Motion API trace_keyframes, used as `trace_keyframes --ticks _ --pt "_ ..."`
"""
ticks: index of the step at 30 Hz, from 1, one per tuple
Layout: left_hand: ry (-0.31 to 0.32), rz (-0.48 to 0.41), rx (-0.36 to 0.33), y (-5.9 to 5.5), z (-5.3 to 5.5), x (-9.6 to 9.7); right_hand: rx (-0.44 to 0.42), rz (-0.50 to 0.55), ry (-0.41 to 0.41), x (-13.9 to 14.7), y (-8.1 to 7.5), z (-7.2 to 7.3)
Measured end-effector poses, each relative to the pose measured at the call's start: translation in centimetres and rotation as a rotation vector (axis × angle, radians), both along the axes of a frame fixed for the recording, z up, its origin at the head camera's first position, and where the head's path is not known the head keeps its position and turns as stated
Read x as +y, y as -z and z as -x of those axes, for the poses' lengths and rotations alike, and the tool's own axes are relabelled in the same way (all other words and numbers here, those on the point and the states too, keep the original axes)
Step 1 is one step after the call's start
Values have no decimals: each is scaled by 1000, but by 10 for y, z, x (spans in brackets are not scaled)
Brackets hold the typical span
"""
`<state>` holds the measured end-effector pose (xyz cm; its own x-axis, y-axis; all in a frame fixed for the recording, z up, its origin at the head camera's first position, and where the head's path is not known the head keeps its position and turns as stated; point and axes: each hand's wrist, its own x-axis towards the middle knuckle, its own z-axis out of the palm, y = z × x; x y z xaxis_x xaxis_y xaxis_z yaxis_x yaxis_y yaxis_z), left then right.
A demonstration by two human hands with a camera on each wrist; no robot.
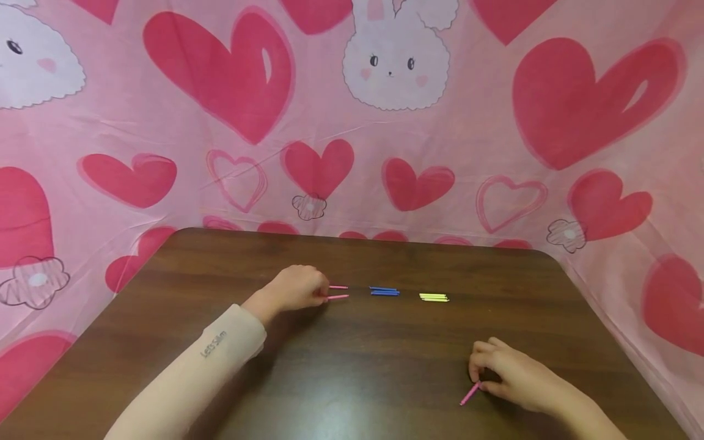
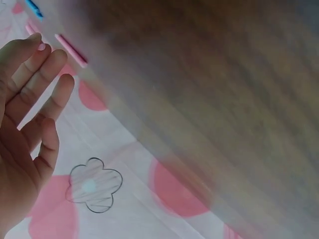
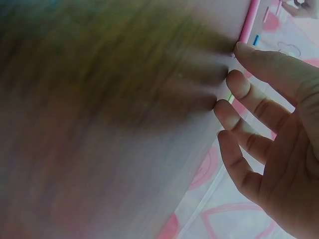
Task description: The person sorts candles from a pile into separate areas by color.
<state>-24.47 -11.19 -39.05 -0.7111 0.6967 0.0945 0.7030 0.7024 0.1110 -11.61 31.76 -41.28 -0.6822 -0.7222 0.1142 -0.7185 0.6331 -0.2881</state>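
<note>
My left hand [image 1: 297, 287] is at the far left-centre of the table, its thumb and fingers pinching a thin pink stick [image 1: 338, 297]. In the left wrist view the stick's pink end [image 2: 42, 47] pokes out between the fingertips. Beside it lies another pink stick [image 2: 72, 50], apart from the fingers. At the near right, my right hand [image 1: 511, 373] pinches one end of a third pink stick [image 1: 470, 394], which slants toward the near left. The right wrist view shows that stick [image 3: 249, 22] at the thumb tip; the index finger is hidden there.
Blue sticks [image 1: 384, 291] lie in a small group right of the left hand. Farther right is a group of yellow sticks [image 1: 434, 297]. All are on a brown wooden table [image 1: 352, 366], with a pink heart-patterned cloth [image 1: 313, 122] hanging behind and at both sides.
</note>
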Motion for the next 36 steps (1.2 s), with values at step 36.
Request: trace_keyframes --ticks 36 --pt "1 72 28 5 28 2 5 -9 30 -3 -4 -2"
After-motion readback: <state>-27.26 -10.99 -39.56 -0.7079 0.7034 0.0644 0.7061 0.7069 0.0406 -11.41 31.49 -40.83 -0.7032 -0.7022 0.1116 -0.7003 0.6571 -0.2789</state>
